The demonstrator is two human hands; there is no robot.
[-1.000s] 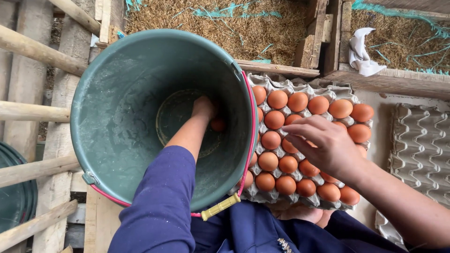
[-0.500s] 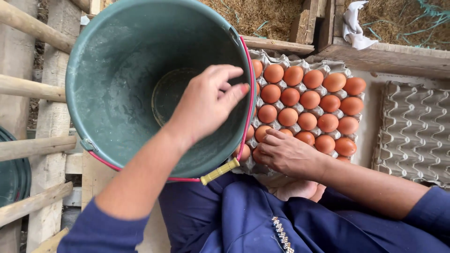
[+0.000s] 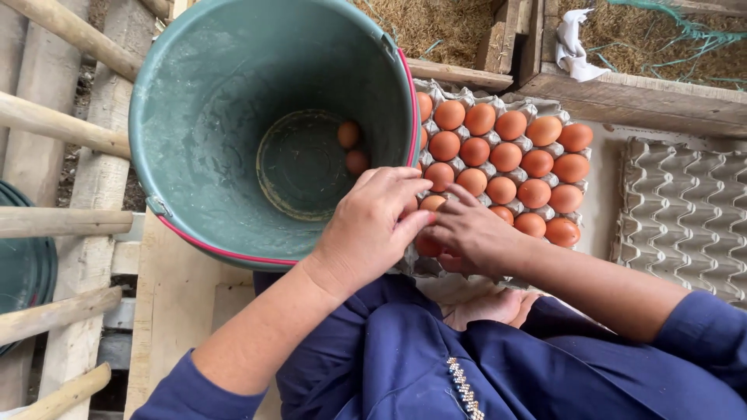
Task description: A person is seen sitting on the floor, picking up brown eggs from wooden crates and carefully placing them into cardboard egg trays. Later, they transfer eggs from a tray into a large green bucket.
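Note:
A green bucket (image 3: 210, 101) with a pink rim stands at the left, with two brown eggs (image 3: 352, 146) lying at its bottom. To its right a grey pulp egg tray (image 3: 467, 97) carries several brown eggs (image 3: 506, 155). My left hand (image 3: 373, 225) has its fingers around a brown egg (image 3: 430, 204) at the tray's near left corner. There my right hand (image 3: 471, 233) rests on the tray, its fingertips touching the same egg and the left hand. Blue sleeves cover both my arms.
An empty grey egg tray (image 3: 685, 210) lies at the right. Wooden poles (image 3: 62, 124) and planks run along the left. Straw-filled wooden nest boxes (image 3: 654, 93) sit behind, with a white cloth (image 3: 576, 47) on one edge. A dark green lid (image 3: 23, 272) shows at far left.
My left hand came up out of the bucket and moved right to the tray's near left corner with an egg. My right hand drew back toward the same corner to meet it.

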